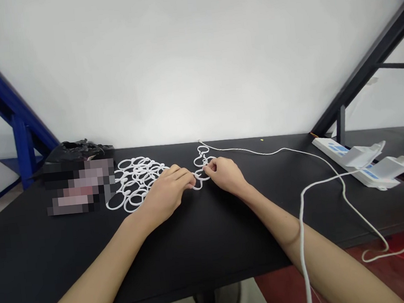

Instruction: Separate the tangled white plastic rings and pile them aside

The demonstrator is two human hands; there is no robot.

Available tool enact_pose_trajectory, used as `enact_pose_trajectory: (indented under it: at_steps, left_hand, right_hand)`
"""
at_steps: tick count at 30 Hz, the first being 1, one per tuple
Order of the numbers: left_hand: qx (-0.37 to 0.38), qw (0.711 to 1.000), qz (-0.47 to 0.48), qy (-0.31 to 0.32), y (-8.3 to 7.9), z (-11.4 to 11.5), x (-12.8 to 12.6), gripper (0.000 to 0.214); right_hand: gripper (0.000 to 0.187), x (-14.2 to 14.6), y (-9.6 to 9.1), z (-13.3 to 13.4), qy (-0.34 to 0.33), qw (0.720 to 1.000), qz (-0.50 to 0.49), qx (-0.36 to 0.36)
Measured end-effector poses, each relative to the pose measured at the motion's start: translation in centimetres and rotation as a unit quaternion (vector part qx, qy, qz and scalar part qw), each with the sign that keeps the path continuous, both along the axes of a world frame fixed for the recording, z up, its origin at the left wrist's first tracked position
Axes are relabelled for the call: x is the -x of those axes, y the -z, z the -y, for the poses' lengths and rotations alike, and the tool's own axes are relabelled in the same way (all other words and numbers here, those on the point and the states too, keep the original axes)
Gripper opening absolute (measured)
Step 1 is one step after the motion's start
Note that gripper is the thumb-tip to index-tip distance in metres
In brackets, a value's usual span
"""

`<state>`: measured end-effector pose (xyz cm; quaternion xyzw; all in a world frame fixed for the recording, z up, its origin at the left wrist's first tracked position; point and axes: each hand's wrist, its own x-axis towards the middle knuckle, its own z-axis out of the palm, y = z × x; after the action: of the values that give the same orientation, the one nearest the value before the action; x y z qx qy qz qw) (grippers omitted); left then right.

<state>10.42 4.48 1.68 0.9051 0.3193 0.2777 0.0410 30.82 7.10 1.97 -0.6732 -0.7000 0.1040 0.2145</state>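
Note:
On the black table, my left hand (171, 185) is closed, its fingertips pressed on a white plastic ring (198, 187). My right hand (224, 172) pinches another white ring (201, 177) between thumb and fingers; the two rings meet in the gap between my hands. Just beyond, more rings (200, 161) lie in a short line that looks linked, running away from me toward the wall. A loose pile of white rings (133, 182) spreads to the left of my left hand. My fingers hide parts of the held rings.
A white power strip (334, 150) with plugged-in white adapters (391, 169) lies at the right. One white cable (270, 153) runs along the back, and another (303, 237) crosses over my right forearm. A black plastic bag (76, 151) and a blurred-out item (84, 186) are at the left.

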Motion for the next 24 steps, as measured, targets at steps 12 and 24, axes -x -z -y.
enact_pose_trajectory:
  at_steps: [12,24]
  left_hand:
    - [-0.047,0.999,-0.023,-0.008,0.09,-0.09,-0.15,0.025]
    - [-0.072,0.997,-0.010,-0.040,-0.28,0.19,-0.01,0.020]
  right_hand:
    - [0.027,-0.12,-0.04,-0.19,0.005,1.000,-0.009,-0.014]
    - [0.024,-0.76,0.32,-0.39,0.000,0.998,-0.027,-0.048]
